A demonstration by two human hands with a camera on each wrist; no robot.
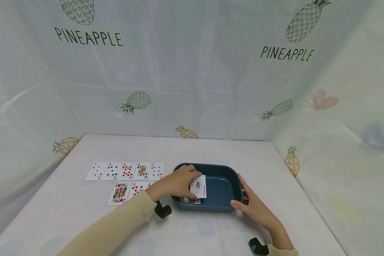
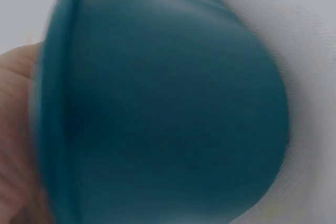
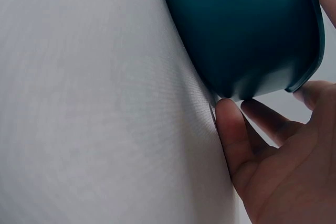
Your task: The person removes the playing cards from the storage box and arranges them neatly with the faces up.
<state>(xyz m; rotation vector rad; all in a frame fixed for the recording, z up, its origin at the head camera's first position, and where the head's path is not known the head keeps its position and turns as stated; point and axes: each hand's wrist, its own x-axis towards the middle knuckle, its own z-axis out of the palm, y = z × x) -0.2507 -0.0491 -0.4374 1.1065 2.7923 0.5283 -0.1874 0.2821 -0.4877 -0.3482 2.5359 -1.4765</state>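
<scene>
A blue rectangular tray (image 1: 220, 208) stands on the table, its outer wall filling much of the left wrist view. Over its left end my left hand (image 1: 180, 181) pinches a white playing card (image 1: 198, 187) with a small figure printed on it, thumb at the near side and fingers at the far side. Part of another card (image 1: 196, 201) shows below it inside the tray. My right hand (image 1: 254, 204) holds the tray's right end, with the thumb at the near corner. In the right wrist view, fingertips (image 3: 229, 109) meet the outer wall low down.
Left of the tray, face-up cards lie in two rows: a far row with a ten of hearts (image 1: 127, 171), and a nearer row with a king (image 1: 119, 193), partly covered by my left forearm. A white cloth (image 1: 243, 153) covers the table; a pineapple-print curtain (image 1: 192, 71) hangs behind.
</scene>
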